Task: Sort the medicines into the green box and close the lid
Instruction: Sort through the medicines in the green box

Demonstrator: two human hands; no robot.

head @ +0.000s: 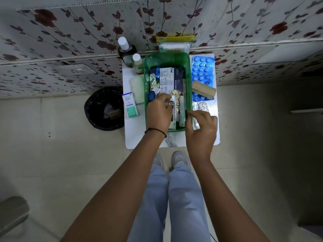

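Observation:
The open green box (189, 72) stands in the middle of a small white table (134, 137). Inside it lie a dressings carton (172, 78), foil strips, a yellow pill strip (176, 97) and tubes. My left hand (159, 112) reaches into the box's near left part, fingers closed on a white tube (172, 106). My right hand (201, 131) hovers over the box's near right corner, pinching a silver foil strip (199, 107) that lies beside the box. Blue blister packs (202, 67) and a tan bandage roll (203, 89) lie to the right.
Left of the box are two bottles (126, 51), a white gauze pack (137, 88) and a green-and-white Optibex carton (131, 106). A yellow-topped bag (174, 42) leans behind the box. A black bin (104, 109) stands on the floor at the left. The wall is close behind.

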